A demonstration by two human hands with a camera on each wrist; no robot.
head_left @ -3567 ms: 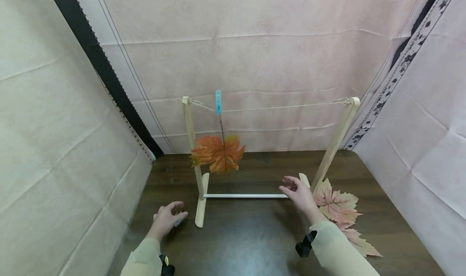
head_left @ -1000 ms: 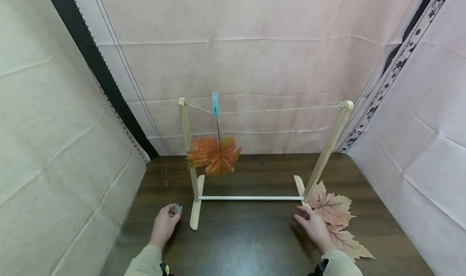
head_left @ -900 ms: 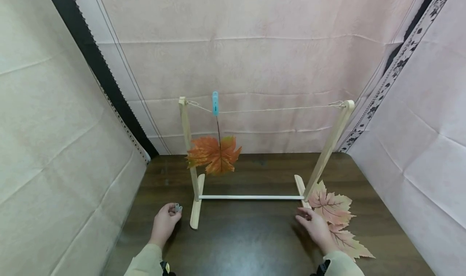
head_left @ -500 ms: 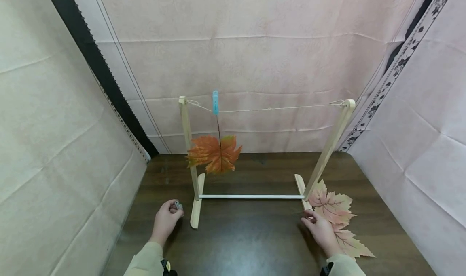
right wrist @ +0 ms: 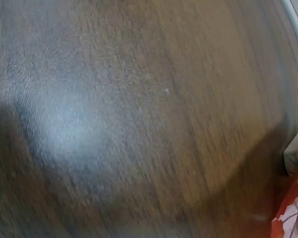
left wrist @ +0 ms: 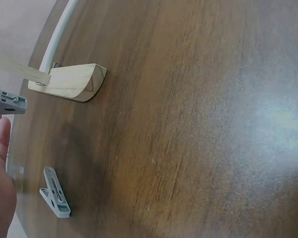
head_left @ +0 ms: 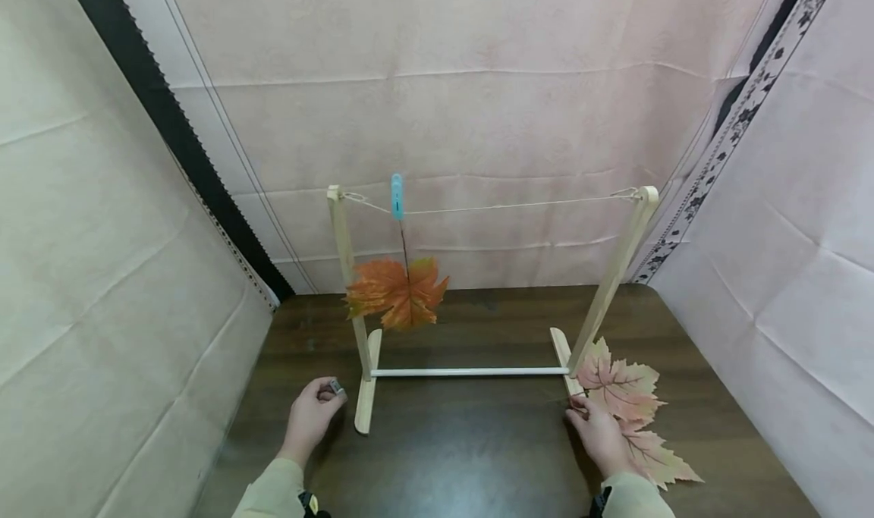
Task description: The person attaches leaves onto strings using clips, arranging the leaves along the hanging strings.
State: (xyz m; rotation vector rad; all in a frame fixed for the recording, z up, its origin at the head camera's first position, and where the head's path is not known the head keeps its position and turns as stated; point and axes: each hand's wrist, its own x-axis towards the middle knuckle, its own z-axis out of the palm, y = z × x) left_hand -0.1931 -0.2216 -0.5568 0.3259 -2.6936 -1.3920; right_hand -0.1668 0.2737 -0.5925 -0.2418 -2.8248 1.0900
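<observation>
My left hand pinches a grey clothespin beside the rack's left foot; the clothespin also shows at the edge of the left wrist view. Another grey clothespin lies on the table below that hand. At the rack's right foot, my right hand has thumb and fingertips together at the stem of the farther pale pink maple leaf. A second pink maple leaf lies nearer, partly under the first. An orange maple leaf hangs by its stem from a blue clothespin on the line.
The wooden rack has a left post, a right post, a white crossbar and a string stretched between the post tops. Pale cloth walls enclose the brown table at the back and sides.
My right hand has come down from above the crossbar's right end to the pink leaf's stem, its fingertips closing. The left hand has raised the grey clothespin slightly and turned it.
</observation>
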